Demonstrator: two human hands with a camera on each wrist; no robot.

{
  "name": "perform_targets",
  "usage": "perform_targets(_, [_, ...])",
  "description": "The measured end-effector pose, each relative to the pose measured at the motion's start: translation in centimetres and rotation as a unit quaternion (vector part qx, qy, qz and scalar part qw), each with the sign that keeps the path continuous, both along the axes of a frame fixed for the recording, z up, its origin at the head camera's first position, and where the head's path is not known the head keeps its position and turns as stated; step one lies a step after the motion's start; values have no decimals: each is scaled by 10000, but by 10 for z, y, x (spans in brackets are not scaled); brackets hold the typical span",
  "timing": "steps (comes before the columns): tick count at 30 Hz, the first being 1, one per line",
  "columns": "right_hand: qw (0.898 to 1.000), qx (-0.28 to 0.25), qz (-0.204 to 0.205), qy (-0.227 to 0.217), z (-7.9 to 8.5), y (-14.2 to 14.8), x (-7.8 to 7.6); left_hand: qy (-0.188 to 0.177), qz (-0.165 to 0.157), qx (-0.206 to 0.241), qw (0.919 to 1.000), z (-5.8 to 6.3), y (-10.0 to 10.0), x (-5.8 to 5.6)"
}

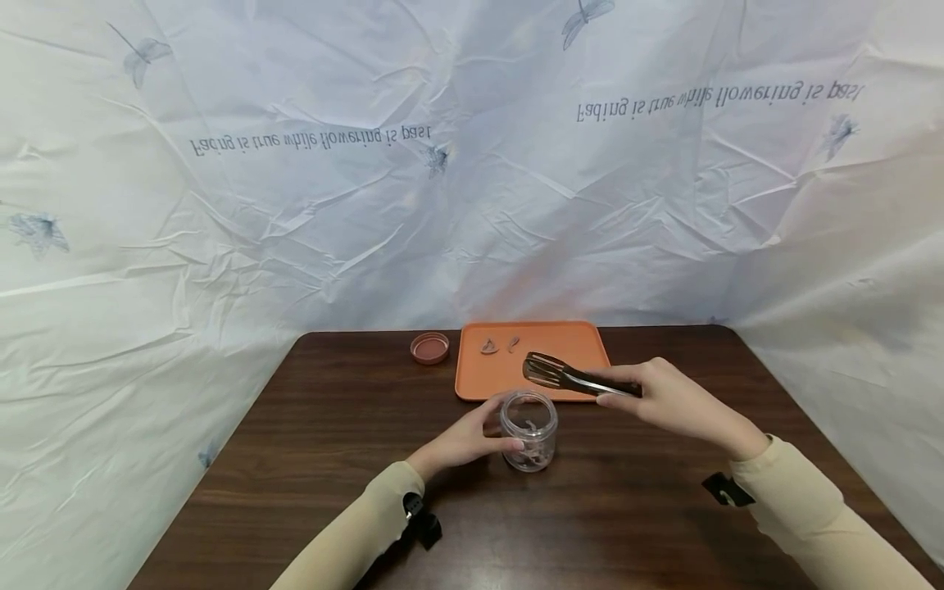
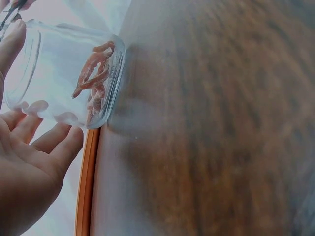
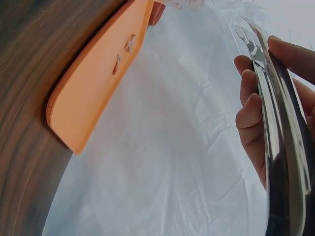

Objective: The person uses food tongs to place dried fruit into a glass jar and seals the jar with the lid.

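Note:
My left hand (image 1: 466, 436) grips a clear, lidless jar (image 1: 547, 447) from its left side, thumb in front and fingers behind. The jar stands upright on the table. Reddish-brown, twisted strips (image 2: 94, 73) lie at its bottom in the left wrist view. Metal tongs (image 1: 584, 383) are held in my right hand (image 1: 674, 403), slotted ends pointing left, above and to the right of the jar's mouth. In the right wrist view, thumb and fingers squeeze the tongs' arms close together. Nothing shows between the tongs' ends.
Behind the jar lies an orange tray (image 1: 575, 344) with two small brownish pieces (image 1: 489, 347) near its left end. A reddish round lid (image 1: 429, 348) sits left of the tray on the dark wooden table (image 1: 332, 442). White printed sheeting (image 1: 354, 229) hangs around the table.

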State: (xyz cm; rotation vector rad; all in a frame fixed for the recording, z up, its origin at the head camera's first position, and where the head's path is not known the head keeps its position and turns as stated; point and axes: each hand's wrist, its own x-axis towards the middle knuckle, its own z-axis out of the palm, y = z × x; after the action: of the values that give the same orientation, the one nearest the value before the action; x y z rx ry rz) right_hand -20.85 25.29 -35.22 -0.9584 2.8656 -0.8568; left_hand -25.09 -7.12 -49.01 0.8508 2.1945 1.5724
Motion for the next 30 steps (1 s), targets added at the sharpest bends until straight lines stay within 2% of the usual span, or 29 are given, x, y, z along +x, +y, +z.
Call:
perform_targets(8, [9998,-109,-83,152,-1,-6,-4,-67,100,-112,9999,0,-1,0])
perform_targets(19, [9957,-346,-527,682,-10,-15,-25,-120,104,-148,9998,-1,-1,0])
perform_targets(25, [9934,-602,-760,607,-17,-19,-39,-158,158,-202,9995,1,-2,2])
perform_targets(30, [9911,-702,-1064,395,-26,-23,-59,-111,155,-233,9995,1,-2,2])
